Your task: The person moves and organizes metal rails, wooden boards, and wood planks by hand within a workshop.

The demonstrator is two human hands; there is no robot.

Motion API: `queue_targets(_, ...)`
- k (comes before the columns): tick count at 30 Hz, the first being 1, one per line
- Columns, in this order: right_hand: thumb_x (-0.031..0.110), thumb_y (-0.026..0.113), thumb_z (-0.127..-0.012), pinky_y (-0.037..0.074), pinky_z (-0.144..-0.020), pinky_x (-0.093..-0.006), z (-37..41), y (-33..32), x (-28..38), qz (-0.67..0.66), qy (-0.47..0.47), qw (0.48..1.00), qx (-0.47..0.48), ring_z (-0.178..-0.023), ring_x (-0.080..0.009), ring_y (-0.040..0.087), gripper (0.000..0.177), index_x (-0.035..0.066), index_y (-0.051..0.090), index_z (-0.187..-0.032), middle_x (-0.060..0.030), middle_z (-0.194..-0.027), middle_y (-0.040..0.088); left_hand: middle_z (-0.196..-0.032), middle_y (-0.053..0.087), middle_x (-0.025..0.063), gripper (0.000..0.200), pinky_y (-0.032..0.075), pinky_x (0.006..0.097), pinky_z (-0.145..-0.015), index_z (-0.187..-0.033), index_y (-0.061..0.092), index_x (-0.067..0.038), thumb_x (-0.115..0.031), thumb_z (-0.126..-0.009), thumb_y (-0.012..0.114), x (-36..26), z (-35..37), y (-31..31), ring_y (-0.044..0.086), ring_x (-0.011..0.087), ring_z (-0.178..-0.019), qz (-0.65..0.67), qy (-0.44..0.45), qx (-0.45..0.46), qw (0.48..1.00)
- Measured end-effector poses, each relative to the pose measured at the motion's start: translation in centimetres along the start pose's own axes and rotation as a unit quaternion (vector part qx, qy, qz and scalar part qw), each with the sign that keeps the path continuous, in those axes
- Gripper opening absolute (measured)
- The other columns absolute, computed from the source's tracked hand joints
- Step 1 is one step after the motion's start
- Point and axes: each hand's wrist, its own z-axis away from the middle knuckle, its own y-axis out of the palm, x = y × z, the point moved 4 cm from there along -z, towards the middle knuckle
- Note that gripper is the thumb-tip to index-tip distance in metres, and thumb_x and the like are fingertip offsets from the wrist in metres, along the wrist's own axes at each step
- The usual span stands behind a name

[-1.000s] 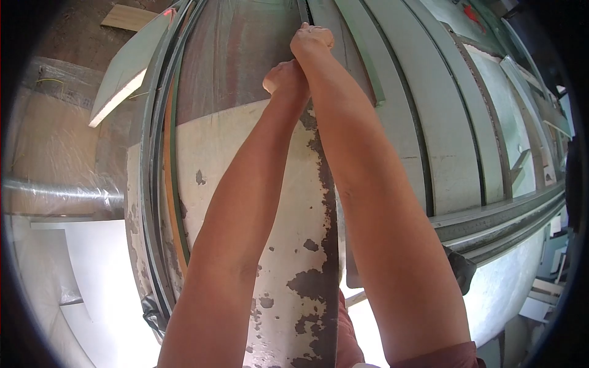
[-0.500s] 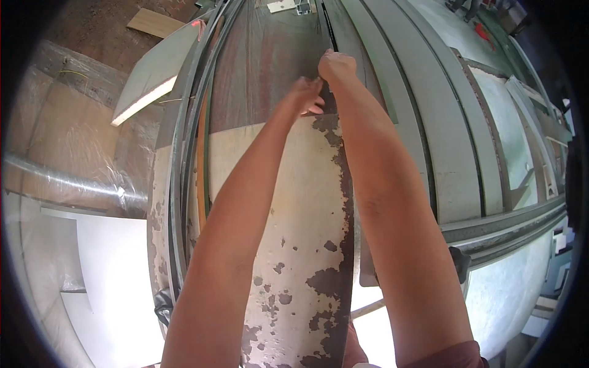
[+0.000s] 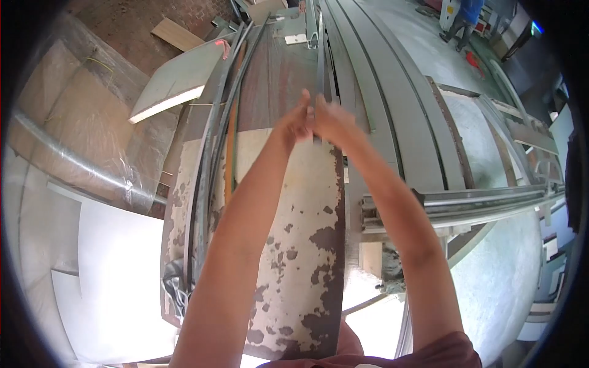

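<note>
My right hand (image 3: 333, 121) is closed around a long, narrow grey metal bar (image 3: 319, 76) that runs away from me along the table. The bar's near end shows just below my hands. My left hand (image 3: 296, 124) is close beside the bar on its left, slightly blurred. Its thumb points up, apart from the fingers, and whether the fingertips touch the bar is hard to make out. Both hands are over the long worktable (image 3: 300, 202), whose pale surface is peeling in dark patches.
Long dark strips (image 3: 211, 141) lie along the table's left side. Grey sliding rails (image 3: 399, 104) run on the right, with a metal crossbar (image 3: 472, 205) nearer me. A white-edged panel (image 3: 175, 86) and plastic-wrapped boards (image 3: 92, 116) lie left. Another person (image 3: 464, 24) stands far right.
My right hand has come back toward me with the bar, and the bar's near end is closer. My left hand has drawn in beside my right. The camera view has tilted up and shifted.
</note>
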Motion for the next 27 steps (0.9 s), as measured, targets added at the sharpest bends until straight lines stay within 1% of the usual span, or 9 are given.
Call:
queue_targets(1,0.029,0.056,-0.077,0.047,-0.062,-0.0413,3.4,0.7,0.6,0.029,-0.053,0.997,-0.049,-0.078,-0.031,0.061,0.053,0.0,0.037,-0.119,-0.0181,-0.083,0.061,-0.08,0.057,0.0031,0.058,0.046,0.0279,-0.056,-0.11,0.047,-0.006,-0.056,-0.082,0.042,0.9,1.4,0.6,0.054,0.0126,-0.063,0.033,-0.031,0.037,0.998)
queue_targets(2,0.031,0.054,-0.079,0.046,-0.058,-0.0396,7.4,0.7,1.3,-0.042,-0.089,0.992,-0.077,-0.072,-0.0281,0.061,0.054,0.002,0.036,-0.121,-0.0169,-0.077,0.059,-0.08,0.057,0.0031,0.058,0.046,0.0279,-0.056,-0.11,0.047,-0.006,-0.056,-0.082,0.042,1.5,3.2,1.7,0.054,0.0126,-0.063,0.033,-0.026,0.04,0.998)
queue_targets(4,0.035,0.051,-0.083,0.043,-0.053,-0.0341,15.0,-0.1,2.2,-0.178,-0.124,0.972,-0.093,-0.06,-0.02,0.058,0.056,0.005,0.033,-0.126,-0.0127,-0.068,0.055,-0.054,0.041,-0.0061,0.044,0.033,0.0235,-0.041,-0.093,0.053,-0.005,-0.048,-0.084,0.048,3.0,6.9,3.4,0.037,0.0064,-0.043,-0.04,-0.052,-0.063,0.996)
queue_targets(8,0.043,0.047,-0.086,0.041,-0.05,-0.0239,25.3,1.4,0.3,-0.358,-0.012,0.933,0.023,-0.056,-0.0086,0.049,0.058,0.008,0.031,-0.13,-0.0031,-0.062,0.049,-0.052,0.038,-0.0042,0.039,0.034,0.0245,-0.04,-0.093,0.052,-0.002,-0.04,-0.086,0.05,4.6,19.0,5.8,0.036,0.0078,-0.041,-0.091,-0.03,-0.127,0.987)
queue_targets(10,0.046,0.048,-0.085,0.048,-0.06,-0.0277,28.8,3.8,-0.7,-0.493,0.093,0.864,0.051,-0.061,-0.0141,0.055,0.062,0.004,0.031,-0.129,-0.0032,-0.071,0.055,-0.049,0.034,-0.0037,0.036,0.033,0.0241,-0.04,-0.093,0.053,-0.001,-0.036,-0.086,0.049,4.9,27.2,6.1,0.036,0.0079,-0.041,-0.191,0.002,-0.11,0.975)
queue_targets(16,0.052,0.046,-0.083,0.046,-0.081,-0.0357,33.9,9.7,3.8,-0.702,0.093,0.69,0.15,-0.084,-0.0188,0.054,0.075,0.001,0.021,-0.132,-0.0108,-0.091,0.054,-0.044,0.04,-0.0007,0.04,0.037,0.024,-0.039,-0.083,0.053,0.0,-0.04,-0.084,0.05,12.3,52.6,5.3,0.04,0.0094,-0.035,-0.263,-0.05,-0.16,0.95)
queue_targets(21,0.059,0.052,-0.074,0.035,-0.096,-0.0422,35.1,14.3,7.1,-0.815,0.132,0.534,0.182,-0.109,-0.0294,0.042,0.094,0.007,0.004,-0.137,-0.0187,-0.129,0.028,-0.051,0.046,0.0003,0.035,0.038,0.0239,-0.038,-0.094,0.052,-0.004,-0.036,-0.082,0.055,22.8,69.5,5.2,0.045,0.0087,-0.04,-0.336,-0.177,-0.227,0.897)
queue_targets(26,0.061,0.059,-0.067,0.024,-0.1,-0.0486,39.9,17.0,10.4,-0.823,0.156,0.489,0.245,-0.113,-0.032,0.038,0.105,0.01,-0.001,-0.137,-0.0189,-0.13,0.027,-0.062,0.059,0.014,0.038,0.047,0.0365,-0.05,-0.106,0.046,-0.006,-0.033,-0.082,0.055,34.9,80.6,6.4,0.059,0.0279,-0.053,-0.421,-0.275,-0.28,0.818)
queue_targets(27,0.062,0.058,-0.068,0.025,-0.099,-0.0501,41.6,18.2,10.9,-0.776,0.185,0.536,0.277,-0.112,-0.0332,0.038,0.1,0.01,0.006,-0.136,-0.0188,-0.126,0.03,-0.064,0.06,0.0153,0.038,0.047,0.0396,-0.053,-0.108,0.043,-0.006,-0.031,-0.081,0.054,37.6,82.3,6.3,0.06,0.0309,-0.057,-0.478,-0.253,-0.326,0.776)
